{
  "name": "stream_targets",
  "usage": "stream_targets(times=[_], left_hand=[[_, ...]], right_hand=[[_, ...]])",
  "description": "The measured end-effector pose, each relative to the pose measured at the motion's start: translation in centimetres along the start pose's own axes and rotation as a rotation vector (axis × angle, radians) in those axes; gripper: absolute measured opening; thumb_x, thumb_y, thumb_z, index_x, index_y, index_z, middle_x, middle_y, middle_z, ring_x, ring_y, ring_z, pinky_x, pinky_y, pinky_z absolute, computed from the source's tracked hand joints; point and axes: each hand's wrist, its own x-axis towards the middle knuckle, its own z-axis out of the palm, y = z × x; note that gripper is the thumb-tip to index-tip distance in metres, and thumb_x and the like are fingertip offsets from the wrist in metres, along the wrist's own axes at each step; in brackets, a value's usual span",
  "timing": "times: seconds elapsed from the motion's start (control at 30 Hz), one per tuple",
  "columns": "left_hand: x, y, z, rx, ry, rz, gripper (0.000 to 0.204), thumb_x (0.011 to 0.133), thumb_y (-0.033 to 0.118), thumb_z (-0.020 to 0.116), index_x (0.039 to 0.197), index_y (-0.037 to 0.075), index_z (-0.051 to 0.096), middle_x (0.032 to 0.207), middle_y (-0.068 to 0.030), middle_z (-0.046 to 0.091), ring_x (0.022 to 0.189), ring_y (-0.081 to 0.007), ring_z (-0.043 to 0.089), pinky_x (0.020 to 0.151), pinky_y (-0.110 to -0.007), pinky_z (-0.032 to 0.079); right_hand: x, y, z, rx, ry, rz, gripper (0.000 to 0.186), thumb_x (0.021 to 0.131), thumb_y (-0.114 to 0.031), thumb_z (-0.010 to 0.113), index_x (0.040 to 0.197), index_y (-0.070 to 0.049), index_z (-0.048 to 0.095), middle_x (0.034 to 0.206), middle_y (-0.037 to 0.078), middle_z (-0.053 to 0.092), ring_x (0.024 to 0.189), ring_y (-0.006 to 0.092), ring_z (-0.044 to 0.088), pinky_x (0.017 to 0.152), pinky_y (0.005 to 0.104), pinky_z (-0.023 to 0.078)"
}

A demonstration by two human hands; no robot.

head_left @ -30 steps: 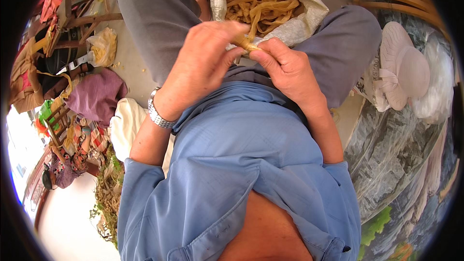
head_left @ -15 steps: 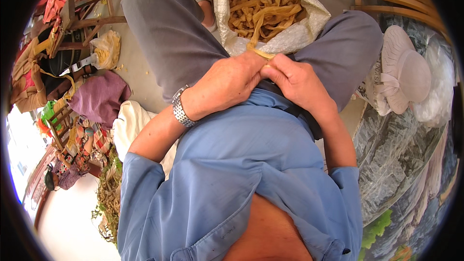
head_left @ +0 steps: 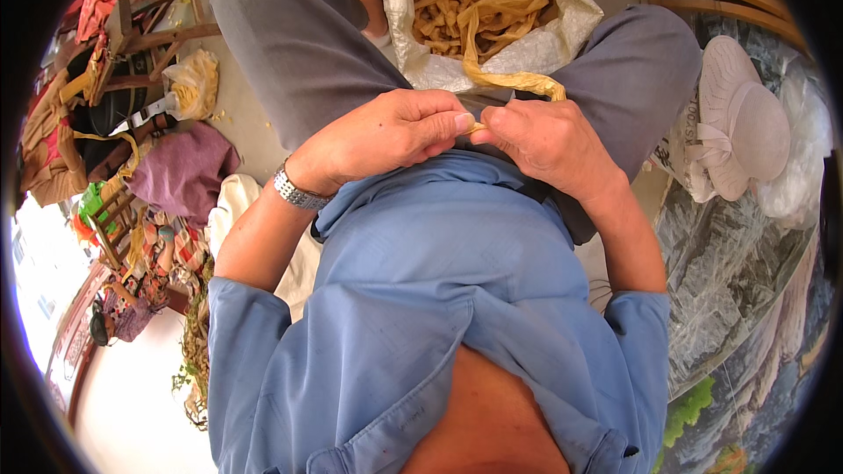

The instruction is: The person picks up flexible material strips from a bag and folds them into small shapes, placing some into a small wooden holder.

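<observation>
Over my lap, both hands meet at a long, flat, tan-yellow strip (head_left: 527,82); its exact material is unclear. My left hand (head_left: 391,136), with a metal watch on its wrist, pinches a small end between thumb and fingers. Closed on the strip close beside it is my right hand (head_left: 549,145), its thumb and forefinger together. From behind the right hand the strip bends left, then runs up into an open white woven sack (head_left: 439,72) between my knees. A heap of similar tan strips (head_left: 479,4) fills the sack. The part inside my fingers is mostly hidden.
To the right, a pale brimmed hat (head_left: 760,132) lies by clear plastic bags and sheeting (head_left: 720,290). Wooden chair parts (head_left: 720,4) stand at the upper right. On the left are a purple cloth (head_left: 184,167), a yellowish plastic bag (head_left: 191,88) and people seated farther off.
My hands have shifted slightly apart, with the left moving left and the right moving right. More of the strip now shows, looping from the sack to behind my right hand.
</observation>
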Motion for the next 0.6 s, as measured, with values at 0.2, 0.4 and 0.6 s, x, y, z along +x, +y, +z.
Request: stream_targets(times=[0.2, 0.4, 0.6], left_hand=[[-0.1, 0.2, -0.7, -0.106, 0.050, -0.032, 0.027, 0.106, 0.029, 0.056, 0.104, 0.004, 0.067, 0.077, 0.0052, 0.053, 0.064, -0.0028, 0.043, 0.057, -0.020, 0.037], [1.5, 1.0, -0.9, -0.190, 0.118, 0.141, 0.028, 0.103, 0.027, 0.060, 0.113, 0.002, 0.066, 0.086, 0.0005, 0.060, 0.069, -0.0063, 0.053, 0.064, -0.021, 0.047], [1.2, 2.3, -2.0, 0.005, 0.229, 0.175, 0.020, 0.100, 0.026, 0.066, 0.101, 0.006, 0.064, 0.082, 0.0022, 0.060, 0.069, -0.0049, 0.052, 0.062, -0.021, 0.043]], right_hand=[[0.0, 0.5, 0.7, 0.014, 0.085, 0.025, 0.027, 0.088, -0.020, 0.074, 0.082, -0.008, 0.052, 0.061, 0.006, 0.052, 0.054, 0.0252, 0.057, 0.047, 0.0382, 0.045], [1.4, 1.4, 0.1, -0.032, 0.190, 0.024, 0.025, 0.089, -0.017, 0.074, 0.083, -0.006, 0.051, 0.065, 0.008, 0.056, 0.058, 0.0263, 0.060, 0.049, 0.0370, 0.047], [3.0, 2.0, -0.9, -0.102, 0.096, -0.030, 0.024, 0.089, -0.016, 0.073, 0.084, -0.007, 0.052, 0.067, 0.007, 0.055, 0.058, 0.0249, 0.060, 0.051, 0.0366, 0.048]])
